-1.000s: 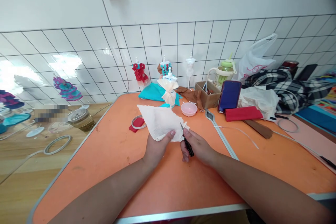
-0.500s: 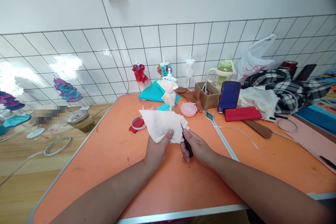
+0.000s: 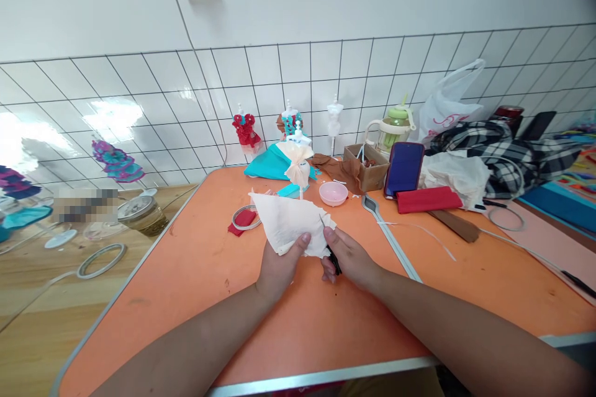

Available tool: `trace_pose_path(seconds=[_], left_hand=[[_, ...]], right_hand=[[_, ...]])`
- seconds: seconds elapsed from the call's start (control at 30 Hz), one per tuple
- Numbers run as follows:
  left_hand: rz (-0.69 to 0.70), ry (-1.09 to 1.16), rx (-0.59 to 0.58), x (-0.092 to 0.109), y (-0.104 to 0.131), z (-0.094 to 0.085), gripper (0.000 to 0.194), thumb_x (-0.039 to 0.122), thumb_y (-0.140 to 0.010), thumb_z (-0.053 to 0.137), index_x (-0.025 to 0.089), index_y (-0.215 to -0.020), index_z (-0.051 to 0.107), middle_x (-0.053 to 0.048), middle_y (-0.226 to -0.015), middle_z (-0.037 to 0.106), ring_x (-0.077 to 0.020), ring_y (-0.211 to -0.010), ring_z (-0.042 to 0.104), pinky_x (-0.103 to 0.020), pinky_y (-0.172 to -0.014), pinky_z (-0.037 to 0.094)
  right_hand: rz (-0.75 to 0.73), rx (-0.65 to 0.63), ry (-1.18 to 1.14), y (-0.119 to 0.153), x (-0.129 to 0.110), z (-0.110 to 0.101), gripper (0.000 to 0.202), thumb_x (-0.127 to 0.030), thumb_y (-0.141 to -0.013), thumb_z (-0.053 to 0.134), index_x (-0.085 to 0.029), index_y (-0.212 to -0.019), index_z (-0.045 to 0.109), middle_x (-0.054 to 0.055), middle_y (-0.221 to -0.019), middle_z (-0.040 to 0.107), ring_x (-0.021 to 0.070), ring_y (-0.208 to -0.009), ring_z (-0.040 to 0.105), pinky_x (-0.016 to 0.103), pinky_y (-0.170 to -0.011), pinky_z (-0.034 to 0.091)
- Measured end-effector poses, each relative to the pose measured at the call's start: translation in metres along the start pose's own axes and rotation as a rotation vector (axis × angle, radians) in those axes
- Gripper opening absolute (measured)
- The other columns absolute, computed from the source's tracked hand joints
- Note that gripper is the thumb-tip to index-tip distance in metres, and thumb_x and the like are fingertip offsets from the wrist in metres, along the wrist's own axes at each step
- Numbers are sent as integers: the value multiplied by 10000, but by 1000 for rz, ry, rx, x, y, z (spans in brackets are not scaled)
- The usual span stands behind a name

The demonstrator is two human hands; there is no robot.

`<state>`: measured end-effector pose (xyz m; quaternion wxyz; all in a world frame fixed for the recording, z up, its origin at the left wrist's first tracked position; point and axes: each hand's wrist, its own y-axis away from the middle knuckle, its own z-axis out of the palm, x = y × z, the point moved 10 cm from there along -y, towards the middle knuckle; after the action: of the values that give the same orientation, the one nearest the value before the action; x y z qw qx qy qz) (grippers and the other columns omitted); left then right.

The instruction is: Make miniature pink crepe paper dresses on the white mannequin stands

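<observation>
A white crinkled sheet (image 3: 286, 217), paper by its look, is held up over the orange table. My left hand (image 3: 282, 267) is closed on its lower edge, thumb on the near face and fingers behind. My right hand (image 3: 356, 254) grips small scissors (image 3: 334, 262) with black handles at the sheet's right edge. The blade tip shows against the paper, and the sheet partly covers the handles. Just beyond the sheet stands a small dress-form (image 3: 298, 161) wrapped in cream material, beside turquoise material (image 3: 265, 162).
A pink bowl (image 3: 333, 194), a cardboard box (image 3: 372, 173), a phone (image 3: 404, 167) and a folded red piece (image 3: 428, 200) lie to the right. Farther back are a red-dressed form (image 3: 245, 129) and a bare white form (image 3: 334, 119). A tape roll (image 3: 246, 218) sits left of the sheet.
The right thumb now lies over the sheet's edge, and more of the scissors is covered by paper and hand. The view has shifted slightly.
</observation>
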<state>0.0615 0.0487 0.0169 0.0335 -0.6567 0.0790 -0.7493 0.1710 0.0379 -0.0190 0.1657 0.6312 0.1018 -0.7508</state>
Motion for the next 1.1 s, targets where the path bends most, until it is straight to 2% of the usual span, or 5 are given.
trace_pose_path(seconds=[0.1,0.33,0.63,0.83,1.1], left_hand=[[13,-17,-37,1,-1,4,402,411,-736,698,162,-1046,643,-99,-924,733,-338,-992,642,-476,-832,537],[15,-44,-18,-1,0,3,427,432,-746,679,170,-1079,632,-92,-940,729,-335,-1060,608,-464,-881,510],[43,-53,-1,5,-1,3,408,467,-751,662,168,-1028,640,-88,-903,733,-313,-988,642,-427,-843,520],[13,-47,-112,0,1,13,375,458,-770,646,161,-998,651,-95,-845,734,-315,-907,668,-431,-758,550],[91,-87,-72,4,3,9,353,407,-772,660,152,-1015,640,-99,-886,729,-312,-926,662,-439,-763,558]], right_hand=[[-22,18,12,0,-3,-1,476,-685,-838,382,-211,-809,425,-89,-455,458,88,-381,457,304,-546,542],[-24,14,-12,-1,-1,-1,502,-703,-840,334,-211,-804,423,-74,-475,484,103,-405,493,302,-528,537],[-72,-30,52,3,-9,3,479,-670,-867,324,-212,-752,402,-74,-459,467,96,-401,474,276,-542,507],[-101,6,69,3,-14,0,492,-674,-863,323,-206,-741,413,-66,-503,476,93,-414,479,261,-504,495],[-78,32,58,0,-9,-5,484,-675,-861,326,-206,-824,438,-84,-471,464,95,-393,483,275,-514,523]])
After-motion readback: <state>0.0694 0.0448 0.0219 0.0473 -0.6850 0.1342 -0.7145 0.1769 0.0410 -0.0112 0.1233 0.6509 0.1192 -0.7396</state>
